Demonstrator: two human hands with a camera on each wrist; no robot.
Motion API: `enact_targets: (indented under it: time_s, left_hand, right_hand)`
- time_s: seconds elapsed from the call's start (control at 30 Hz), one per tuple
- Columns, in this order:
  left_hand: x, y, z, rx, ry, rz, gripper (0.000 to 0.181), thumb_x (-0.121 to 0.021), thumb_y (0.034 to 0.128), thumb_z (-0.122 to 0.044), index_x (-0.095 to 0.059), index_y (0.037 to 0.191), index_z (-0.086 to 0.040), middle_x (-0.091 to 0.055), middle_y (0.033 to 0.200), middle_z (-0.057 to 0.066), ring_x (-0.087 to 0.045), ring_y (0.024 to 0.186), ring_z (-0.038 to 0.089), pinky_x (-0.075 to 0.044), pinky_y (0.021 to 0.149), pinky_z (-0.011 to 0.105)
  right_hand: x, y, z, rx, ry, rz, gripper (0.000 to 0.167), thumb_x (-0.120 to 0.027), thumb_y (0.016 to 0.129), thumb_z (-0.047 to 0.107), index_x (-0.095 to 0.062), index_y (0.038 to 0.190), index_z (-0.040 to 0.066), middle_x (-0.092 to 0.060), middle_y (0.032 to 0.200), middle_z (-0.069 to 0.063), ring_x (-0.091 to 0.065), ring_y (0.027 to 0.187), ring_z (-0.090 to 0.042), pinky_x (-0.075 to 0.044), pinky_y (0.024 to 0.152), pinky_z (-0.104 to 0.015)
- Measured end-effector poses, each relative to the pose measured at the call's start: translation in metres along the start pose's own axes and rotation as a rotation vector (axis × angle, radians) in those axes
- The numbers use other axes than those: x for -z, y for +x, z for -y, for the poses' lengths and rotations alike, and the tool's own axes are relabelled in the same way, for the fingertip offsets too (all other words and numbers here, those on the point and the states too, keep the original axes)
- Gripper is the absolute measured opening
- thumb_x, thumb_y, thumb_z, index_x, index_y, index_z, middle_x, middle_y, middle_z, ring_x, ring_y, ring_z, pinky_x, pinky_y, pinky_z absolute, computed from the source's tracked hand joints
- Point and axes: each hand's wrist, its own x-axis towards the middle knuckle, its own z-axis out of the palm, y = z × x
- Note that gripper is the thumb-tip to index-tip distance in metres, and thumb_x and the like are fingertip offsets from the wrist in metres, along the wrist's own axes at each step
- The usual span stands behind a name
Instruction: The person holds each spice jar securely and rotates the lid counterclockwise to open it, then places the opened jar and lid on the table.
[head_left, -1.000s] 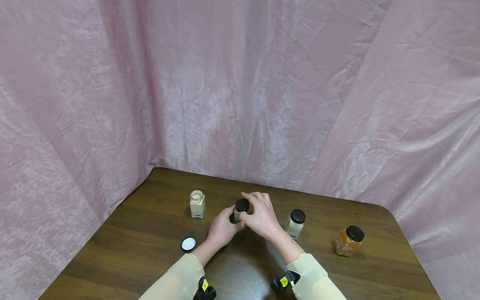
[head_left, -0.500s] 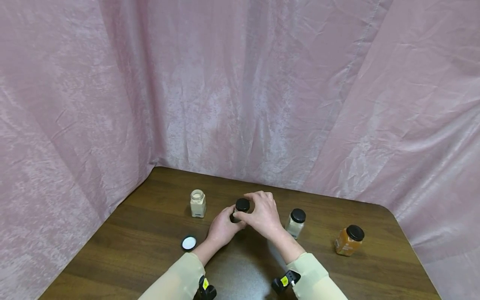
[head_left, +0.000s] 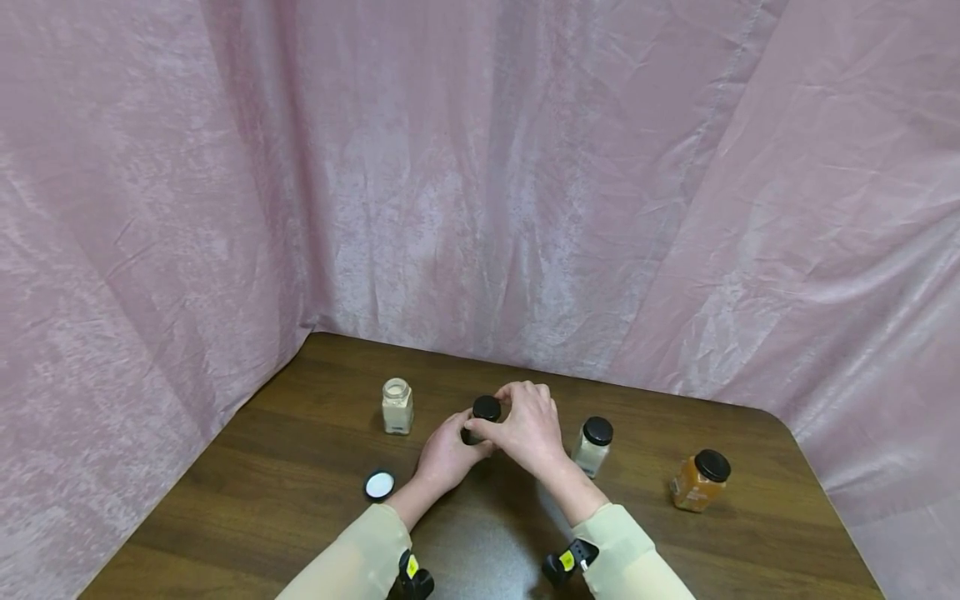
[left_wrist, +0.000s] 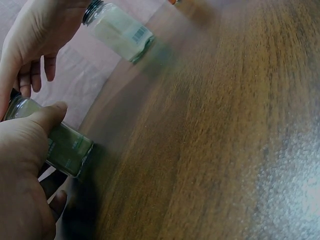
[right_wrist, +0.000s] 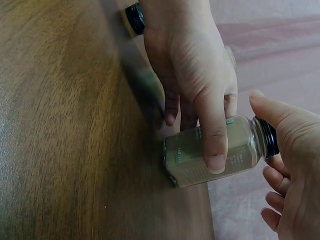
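Near the middle of the table, my left hand [head_left: 448, 458] grips the body of a square glass spice jar [right_wrist: 187, 160] filled with greenish-brown powder. Its thumb lies across the labelled side. My right hand [head_left: 528, 429] is at the top of this jar, thumb and fingers around the black lid [head_left: 487, 407]. The lid sits on the jar's neck; whether it is loose cannot be seen. In the right wrist view the jar stands upright close to the table surface, and part of its body is hidden by the left hand.
An uncapped jar of pale powder [head_left: 397, 408] stands at the left, with a loose upturned lid [head_left: 379, 485] nearer me. To the right are a capped pale jar [head_left: 592, 450] and a capped orange jar [head_left: 697, 481]. Pink curtains [head_left: 480, 183] hang behind the wooden table [head_left: 247, 500].
My right thumb has swung leftward across the front of the black lid, while the right fingers shifted slightly right behind it. The left hand and jar stay nearly in place.
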Motion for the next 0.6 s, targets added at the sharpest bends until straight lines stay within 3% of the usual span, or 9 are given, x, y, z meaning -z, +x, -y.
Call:
enact_targets:
  time_s: [0.6]
  left_hand:
    - [0.0007, -0.0009, -0.0018, 0.022, 0.004, 0.005, 0.05, -0.082, 0.0863, -0.036, -0.068, 0.13, -0.016, -0.068, 0.12, 0.006, -0.063, 0.112, 0.028, -0.049, 0.095, 0.051]
  right_hand:
    - [0.0049, -0.0023, 0.0038, -0.005, 0.063, 0.031, 0.049, -0.086, 0.073, 0.055, -0.069, 0.101, 0.018, -0.062, 0.098, 0.005, -0.048, 0.104, -0.023, -0.039, 0.09, -0.042]
